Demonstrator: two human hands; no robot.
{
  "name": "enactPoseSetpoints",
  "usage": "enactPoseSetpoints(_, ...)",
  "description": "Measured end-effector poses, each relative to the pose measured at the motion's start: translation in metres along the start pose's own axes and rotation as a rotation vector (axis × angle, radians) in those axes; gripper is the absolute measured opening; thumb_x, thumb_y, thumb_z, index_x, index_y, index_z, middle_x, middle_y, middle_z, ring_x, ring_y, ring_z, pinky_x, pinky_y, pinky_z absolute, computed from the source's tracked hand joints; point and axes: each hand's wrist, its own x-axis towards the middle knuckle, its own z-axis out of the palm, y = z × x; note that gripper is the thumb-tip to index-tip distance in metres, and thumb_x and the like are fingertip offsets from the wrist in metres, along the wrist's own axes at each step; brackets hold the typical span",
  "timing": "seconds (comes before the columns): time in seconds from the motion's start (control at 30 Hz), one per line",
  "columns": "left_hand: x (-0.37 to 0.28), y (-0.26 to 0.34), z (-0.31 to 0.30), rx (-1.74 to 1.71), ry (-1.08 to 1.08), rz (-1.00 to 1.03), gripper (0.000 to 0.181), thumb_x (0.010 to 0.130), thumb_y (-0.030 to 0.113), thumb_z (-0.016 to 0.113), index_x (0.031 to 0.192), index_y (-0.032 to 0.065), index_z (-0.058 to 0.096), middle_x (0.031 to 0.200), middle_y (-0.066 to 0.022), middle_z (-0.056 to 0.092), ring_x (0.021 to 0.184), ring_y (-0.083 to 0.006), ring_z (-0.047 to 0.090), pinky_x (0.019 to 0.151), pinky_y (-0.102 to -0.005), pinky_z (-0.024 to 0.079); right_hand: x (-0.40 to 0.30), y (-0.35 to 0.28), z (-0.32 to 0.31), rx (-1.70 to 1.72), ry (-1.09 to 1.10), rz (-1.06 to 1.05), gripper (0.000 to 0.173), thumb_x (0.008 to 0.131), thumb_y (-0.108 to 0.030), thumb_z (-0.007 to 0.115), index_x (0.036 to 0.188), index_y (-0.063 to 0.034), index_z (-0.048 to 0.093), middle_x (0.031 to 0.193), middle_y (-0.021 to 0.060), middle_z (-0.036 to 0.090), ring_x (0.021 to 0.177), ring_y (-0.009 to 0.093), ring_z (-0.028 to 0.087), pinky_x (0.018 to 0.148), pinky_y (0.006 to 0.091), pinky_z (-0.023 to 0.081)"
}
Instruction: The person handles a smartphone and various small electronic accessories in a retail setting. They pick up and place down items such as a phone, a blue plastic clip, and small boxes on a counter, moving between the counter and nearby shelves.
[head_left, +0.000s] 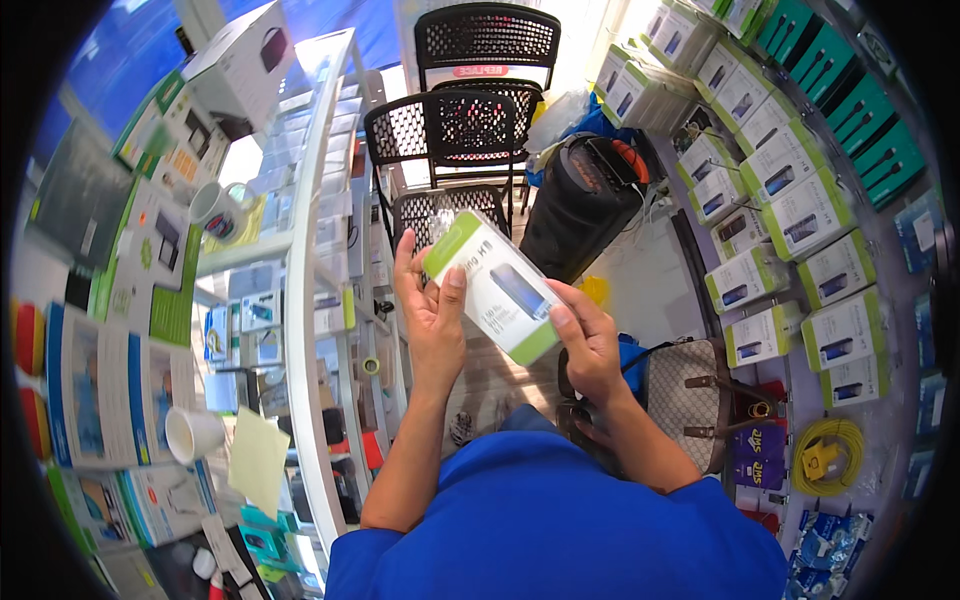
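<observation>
In front of my chest I hold a flat white-and-green screen protector package (501, 289), tilted, with a phone pictured on its face. My left hand (435, 322) grips its upper left edge, the thumb lying on the front. At the lower right edge, my right hand (589, 341) pinches it between thumb and fingers. The fingers behind the package are partly hidden. Similar packages (780, 176) hang in rows on the wall display at the right.
Black folding chairs (472, 120) and a large black speaker (581, 202) stand ahead. A glass display case with a white frame (304, 300) runs along the left, bearing a mug (216, 210) and a white cup (193, 435). A patterned handbag (684, 390) and coiled yellow cable (827, 457) are at right.
</observation>
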Motion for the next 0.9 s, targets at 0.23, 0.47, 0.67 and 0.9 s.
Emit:
enactPoseSetpoints(0.23, 0.085, -0.048, 0.048, 0.143, -0.198, -0.092, 0.04, 0.11, 0.02, 0.067, 0.144, -0.0001, 0.062, 0.124, -0.0082, 0.072, 0.11, -0.0111, 0.066, 0.099, -0.0271, 0.052, 0.069, 0.046, -0.062, 0.1, 0.236, 0.02, 0.033, 0.114, -0.019, 0.053, 0.139, 0.0013, 0.062, 0.115, 0.0083, 0.073, 0.106, 0.012, 0.065, 0.098, 0.0275, 0.051)
enactPoseSetpoints(0.47, 0.15, -0.075, 0.094, 0.029, -0.336, -0.234, 0.047, 0.111, 0.018, 0.063, 0.153, 0.0008, 0.052, 0.134, -0.0115, 0.068, 0.121, -0.0155, 0.065, 0.106, -0.0299, 0.051, 0.152, 0.069, -0.126, 0.045, 0.154, 0.128, 0.03, 0.108, -0.018, 0.067, 0.132, -0.0003, 0.07, 0.112, 0.0086, 0.078, 0.104, 0.009, 0.068, 0.093, 0.0267, 0.054)
enactPoseSetpoints(0.67, 0.211, -0.113, 0.104, 0.087, -0.433, -0.457, 0.03, 0.107, 0.03, 0.071, 0.115, 0.0015, 0.07, 0.094, -0.0018, 0.074, 0.084, -0.0073, 0.066, 0.078, -0.0257, 0.054, 0.199, 0.074, -0.165, 0.045, 0.066, 0.303, 0.024, 0.102, -0.011, 0.076, 0.123, 0.0015, 0.077, 0.111, 0.0086, 0.08, 0.103, 0.012, 0.072, 0.093, 0.0264, 0.056)
enactPoseSetpoints(0.9, 0.314, -0.15, 0.137, 0.235, -0.699, -0.423, 0.024, 0.106, 0.027, 0.072, 0.097, 0.0051, 0.071, 0.089, 0.0001, 0.072, 0.08, -0.0063, 0.064, 0.073, -0.024, 0.051, 0.248, 0.088, -0.169, 0.026, 0.188, 0.449, 0.023, 0.101, -0.01, 0.076, 0.122, 0.0001, 0.077, 0.108, 0.0066, 0.079, 0.099, 0.012, 0.072, 0.093, 0.0278, 0.056)
